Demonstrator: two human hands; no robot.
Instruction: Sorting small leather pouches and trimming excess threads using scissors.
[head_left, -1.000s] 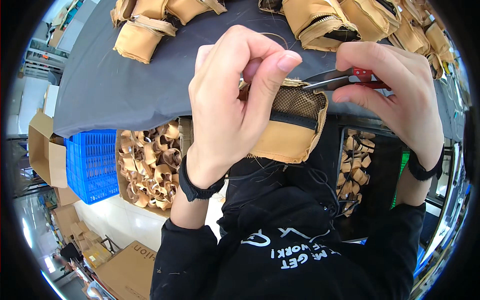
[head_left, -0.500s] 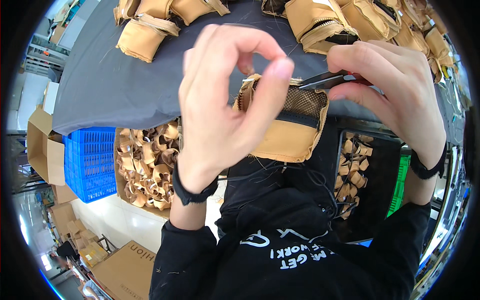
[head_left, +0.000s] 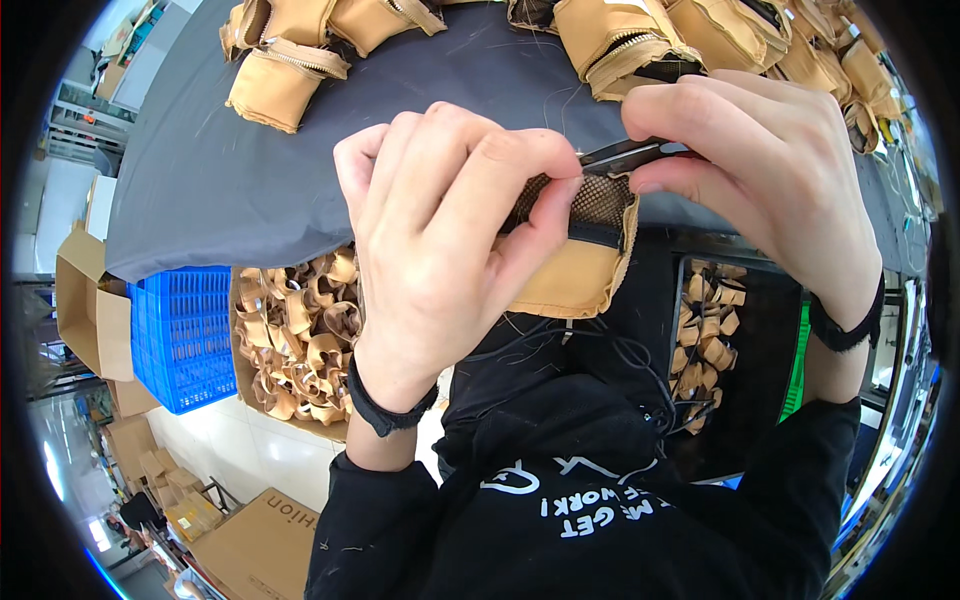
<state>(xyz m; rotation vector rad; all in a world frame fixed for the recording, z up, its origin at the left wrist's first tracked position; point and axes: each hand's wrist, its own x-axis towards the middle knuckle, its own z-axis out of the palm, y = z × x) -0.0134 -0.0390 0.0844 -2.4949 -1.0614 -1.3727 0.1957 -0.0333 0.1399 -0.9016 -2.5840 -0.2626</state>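
Note:
A tan fabric pouch (head_left: pixel 568 282) with dark mesh inside and a dark band along its front lies at the near edge of the table, in front of my body. My left hand (head_left: pixel 445 225) is over its left part, thumb and forefinger pinched together at its far edge. What sits in that pinch, perhaps a thread, is too small to make out. In my right hand (head_left: pixel 765 165) is a pair of black thread snips (head_left: pixel 632 158), held between thumb and fingers. The blades point left, and their tips reach my left fingertips just above the mesh.
Several tan zippered pouches (head_left: pixel 272 92) lie along the far side of the grey-covered table (head_left: pixel 200 190). Below left stand a blue crate (head_left: pixel 182 340) and a carton of tan fabric pieces (head_left: pixel 300 340). A black bin (head_left: pixel 745 400) with tan pieces is at right.
My left hand has lowered, and its thumb and forefinger have closed into a pinch at the pouch's far edge. The snips have shifted slightly left and up, their tips meeting that pinch.

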